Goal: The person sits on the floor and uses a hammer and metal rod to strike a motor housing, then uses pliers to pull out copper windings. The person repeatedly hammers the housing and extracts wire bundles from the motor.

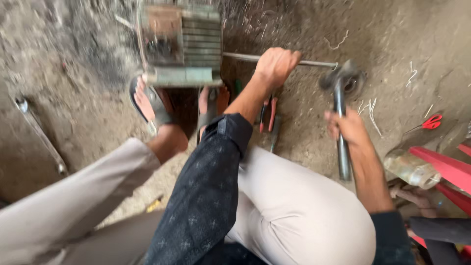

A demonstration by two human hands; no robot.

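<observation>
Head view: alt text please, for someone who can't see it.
Seated person's left hand grips a thin metal rod sticking out of a finned motor on a dirt floor; the right hand holds a hammer at the rod's end. Pliers lie nearby.

Dull grey metal rod [314, 63] and hammer [342, 142], rough dusty ground [402, 39], glossy red plastic scissors [431, 121], matt cloth trousers [294, 211].

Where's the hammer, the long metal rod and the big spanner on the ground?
hammer [342, 128]: head view, on its metal handle, just above the right hand.
long metal rod [319, 63]: head view, on the bare stretch right of the left hand.
big spanner [40, 136]: head view, on its shaft.
</observation>
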